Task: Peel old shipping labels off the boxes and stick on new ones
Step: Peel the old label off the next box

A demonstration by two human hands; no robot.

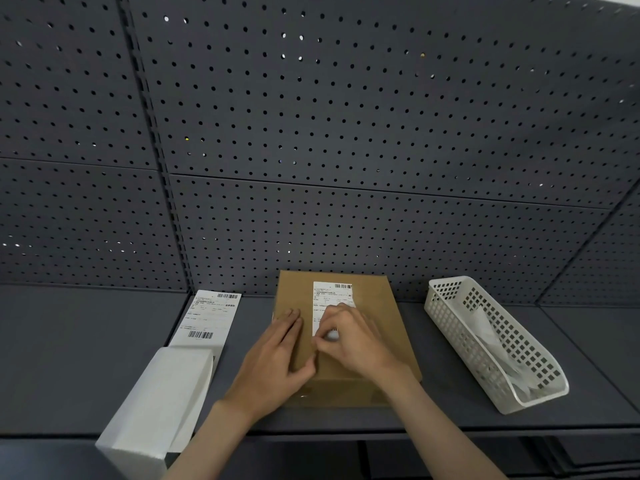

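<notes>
A brown cardboard box (374, 306) lies flat on the dark shelf, with a white shipping label (330, 296) stuck on its top. My left hand (277, 351) rests flat on the box's left part, fingers straight. My right hand (349, 341) sits over the label's near end, its fingers curled and pinching the lifted, curled white edge of the label. The label's lower half is hidden under that hand.
A fanfold stack of white labels (156, 400) stands at the front left, with one printed label (207, 317) unfolded behind it. A white perforated plastic basket (450, 296) with crumpled paper inside sits at the right. A grey pegboard wall (311, 133) rises behind.
</notes>
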